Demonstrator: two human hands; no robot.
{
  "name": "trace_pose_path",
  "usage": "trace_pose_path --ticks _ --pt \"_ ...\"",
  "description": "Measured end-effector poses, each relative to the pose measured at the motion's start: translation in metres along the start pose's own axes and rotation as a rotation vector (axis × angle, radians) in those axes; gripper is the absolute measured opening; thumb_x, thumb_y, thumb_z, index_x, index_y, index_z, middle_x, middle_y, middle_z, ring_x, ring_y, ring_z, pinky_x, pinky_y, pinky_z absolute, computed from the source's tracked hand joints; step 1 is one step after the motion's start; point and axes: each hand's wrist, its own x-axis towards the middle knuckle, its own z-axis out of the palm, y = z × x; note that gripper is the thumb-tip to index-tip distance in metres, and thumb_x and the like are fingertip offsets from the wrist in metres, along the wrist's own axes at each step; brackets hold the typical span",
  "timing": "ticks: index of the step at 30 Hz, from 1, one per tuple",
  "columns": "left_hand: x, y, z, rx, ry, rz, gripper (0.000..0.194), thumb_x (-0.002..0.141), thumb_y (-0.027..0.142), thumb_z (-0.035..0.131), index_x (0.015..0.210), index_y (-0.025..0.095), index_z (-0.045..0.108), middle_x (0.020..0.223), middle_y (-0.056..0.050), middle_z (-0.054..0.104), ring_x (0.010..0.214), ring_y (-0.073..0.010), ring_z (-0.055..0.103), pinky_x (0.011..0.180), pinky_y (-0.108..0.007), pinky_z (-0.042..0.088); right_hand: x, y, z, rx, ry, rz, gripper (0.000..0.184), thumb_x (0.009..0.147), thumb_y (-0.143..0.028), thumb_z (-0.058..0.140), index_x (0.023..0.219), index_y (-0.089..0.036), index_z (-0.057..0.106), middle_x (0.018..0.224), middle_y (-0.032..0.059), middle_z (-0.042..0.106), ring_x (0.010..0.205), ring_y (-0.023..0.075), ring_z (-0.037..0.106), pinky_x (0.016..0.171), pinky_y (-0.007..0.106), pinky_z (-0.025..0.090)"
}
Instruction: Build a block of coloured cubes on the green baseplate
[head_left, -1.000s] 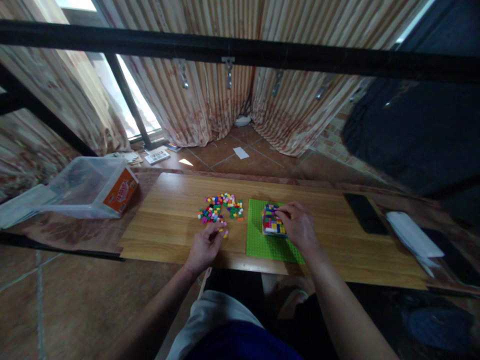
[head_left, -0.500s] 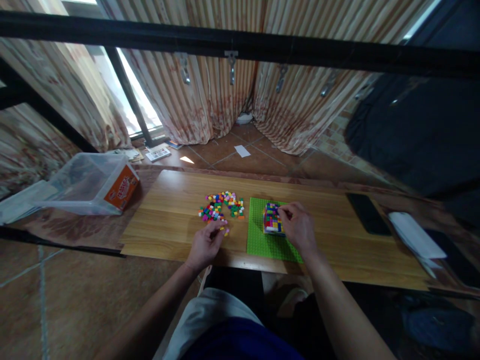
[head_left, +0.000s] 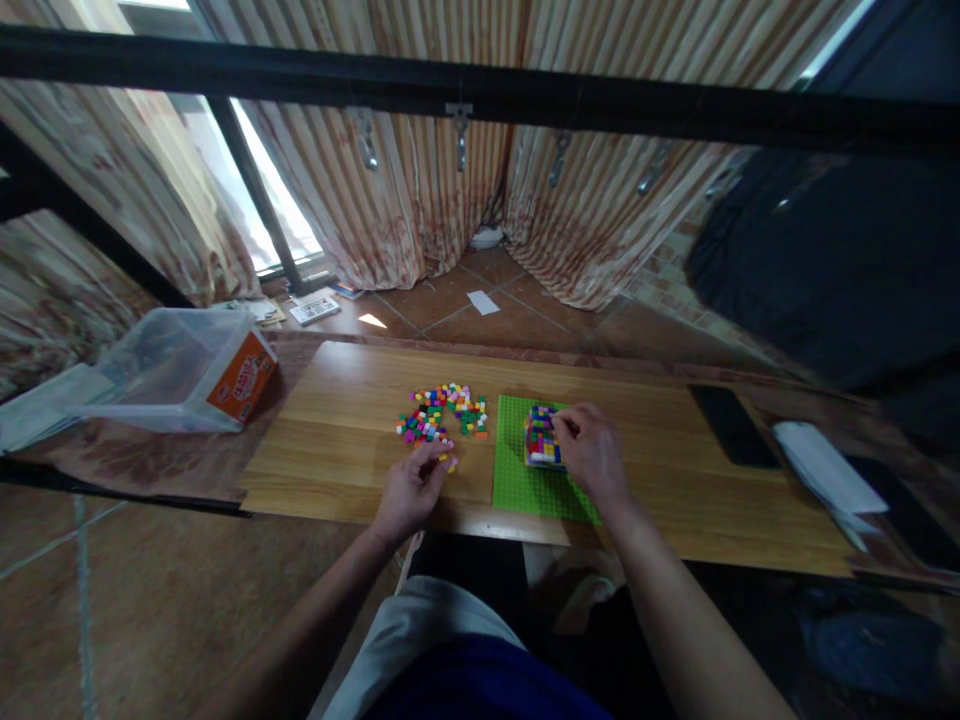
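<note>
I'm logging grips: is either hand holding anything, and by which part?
I cannot tell: the right hand is at the right of the brick block, the left hand beside the loose bricks, and any pinched piece is too small to see.

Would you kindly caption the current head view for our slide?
Left hand beside loose bricks, right hand at a brick build on a green baseplate.
</note>
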Motion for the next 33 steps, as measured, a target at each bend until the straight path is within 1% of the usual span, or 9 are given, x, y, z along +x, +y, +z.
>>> trace_pose_path --ticks 3,5,8,10,15,17,20,25,33 --pt "0.0 -0.003 0.0 -0.012 0.017 0.004 0.023 0.088 0.036 0.06 0.104 0.021 0.068 0.109 -0.006 0.073 0.101 -0.0212 0.07 0.091 -0.033 0.055 -0.005 -0.001 -0.003 0.033 0.04 0.017 0.032 0.092 -0.034 0.046 0.076 -0.019 0.068 0.079 0.0075 0.064 0.078 0.0214 0.059 0.075 0.035 0.046" --pt "-0.001 -0.004 0.001 -0.035 0.022 0.011 0.023 0.088 0.035 0.059 0.105 0.021 0.068 0.109 -0.006 0.073 0.102 -0.0208 0.069 0.092 -0.033 0.054 -0.011 -0.004 -0.007 0.072 0.108 0.033 0.03 0.092 -0.035 0.047 0.08 -0.018 0.069 0.081 0.0077 0.065 0.079 0.0215 0.06 0.074 0.035 0.047" --pt "-0.002 -0.006 0.002 -0.057 0.017 0.015 0.023 0.09 0.034 0.058 0.106 0.021 0.068 0.11 -0.006 0.073 0.105 -0.0204 0.068 0.094 -0.033 0.053 -0.023 -0.019 -0.011 0.152 0.175 0.033 0.025 0.092 -0.035 0.051 0.083 -0.019 0.069 0.085 0.007 0.066 0.082 0.0208 0.062 0.075 0.034 0.048" --pt "-0.002 -0.007 0.002 -0.068 0.013 0.018 0.023 0.09 0.032 0.057 0.106 0.021 0.068 0.109 -0.006 0.073 0.104 -0.0202 0.068 0.094 -0.033 0.053 -0.033 -0.037 -0.009 0.207 0.129 0.012 0.023 0.093 -0.034 0.052 0.085 -0.02 0.069 0.087 0.0058 0.067 0.082 0.0197 0.062 0.076 0.034 0.049" --pt "-0.003 -0.01 0.0 -0.1 -0.003 0.019 0.024 0.09 0.031 0.056 0.109 0.021 0.067 0.109 -0.006 0.073 0.103 -0.0202 0.068 0.094 -0.033 0.053 -0.056 -0.086 0.014 0.321 -0.14 -0.028 0.021 0.094 -0.028 0.051 0.101 -0.022 0.069 0.096 0.0063 0.069 0.088 0.02 0.065 0.08 0.034 0.05" --pt "-0.003 -0.011 -0.001 -0.1 0.0 0.01 0.025 0.09 0.031 0.056 0.11 0.021 0.068 0.109 -0.007 0.072 0.103 -0.0204 0.068 0.095 -0.034 0.053 -0.062 -0.098 0.028 0.321 -0.227 -0.021 0.021 0.093 -0.026 0.052 0.106 -0.021 0.068 0.096 0.007 0.069 0.089 0.0214 0.064 0.082 0.035 0.051" --pt "-0.003 -0.011 -0.001 -0.109 0.008 0.025 0.026 0.089 0.03 0.057 0.111 0.021 0.068 0.11 -0.007 0.072 0.103 -0.0207 0.067 0.096 -0.036 0.052 -0.064 -0.105 0.048 0.308 -0.302 0.039 0.021 0.092 -0.024 0.054 0.106 -0.019 0.068 0.096 0.0077 0.069 0.087 0.0221 0.065 0.081 0.036 0.051" --pt "-0.003 -0.01 -0.001 -0.129 0.0 0.043 0.026 0.089 0.031 0.058 0.111 0.022 0.069 0.112 -0.007 0.072 0.106 -0.0206 0.067 0.097 -0.035 0.052 -0.059 -0.104 0.065 0.343 -0.323 0.076 0.02 0.093 -0.025 0.052 0.1 -0.021 0.071 0.093 0.006 0.069 0.086 0.0201 0.065 0.08 0.033 0.05" --pt "-0.002 -0.007 -0.003 -0.134 -0.017 0.012 0.018 0.089 0.032 0.059 0.098 0.021 0.07 0.106 -0.005 0.073 0.1 -0.0189 0.068 0.092 -0.032 0.053 -0.06 -0.105 0.072 0.378 -0.263 0.097 0.02 0.092 -0.021 0.052 0.091 -0.022 0.072 0.09 0.0042 0.071 0.083 0.0181 0.066 0.078 0.03 0.048"
